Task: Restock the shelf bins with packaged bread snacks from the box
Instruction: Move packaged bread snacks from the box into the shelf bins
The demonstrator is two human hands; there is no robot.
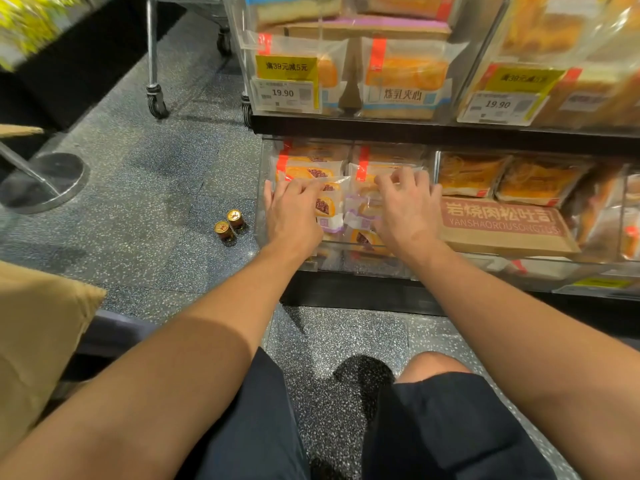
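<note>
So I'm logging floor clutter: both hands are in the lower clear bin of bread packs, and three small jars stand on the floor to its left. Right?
Not quite: the head view shows two small jars, not three. The rest holds: left hand and right hand are in the lower clear bin on the bread packs.

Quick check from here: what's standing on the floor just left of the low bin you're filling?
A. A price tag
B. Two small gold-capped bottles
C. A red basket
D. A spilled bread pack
B: two small gold-capped bottles stand together on the speckled floor, left of the clear bin.
</note>
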